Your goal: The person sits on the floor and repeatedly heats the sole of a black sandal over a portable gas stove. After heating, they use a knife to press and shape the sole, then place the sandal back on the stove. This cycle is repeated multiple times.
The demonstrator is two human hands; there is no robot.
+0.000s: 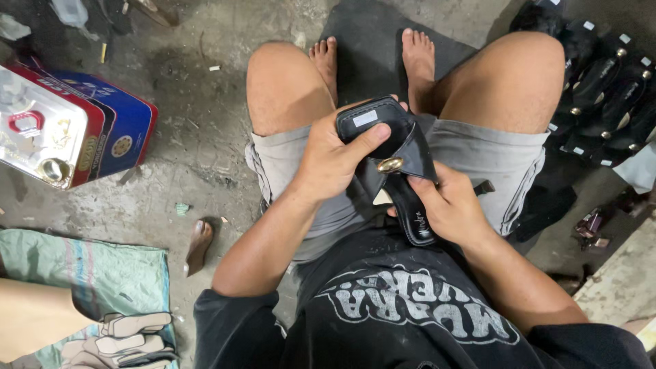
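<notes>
I sit on the floor with both hands around a black sandal (pixel 400 160) held above my lap. It has crossed straps joined by a small gold ornament (pixel 390 164), and a white sticker on its insole near the toe. My left hand (pixel 331 160) grips the upper end, thumb pressed across the insole. My right hand (pixel 451 205) holds the heel end from below, fingers wrapped under the sole.
A rectangular metal tin (pixel 65 126) in blue, red and silver lies on the concrete floor at the left. Several black sandals (pixel 605 89) are stacked at the right. A brown sole piece (pixel 199 244) lies near a green woven sack (pixel 102 273), which bears pale cut-out soles (pixel 119 335).
</notes>
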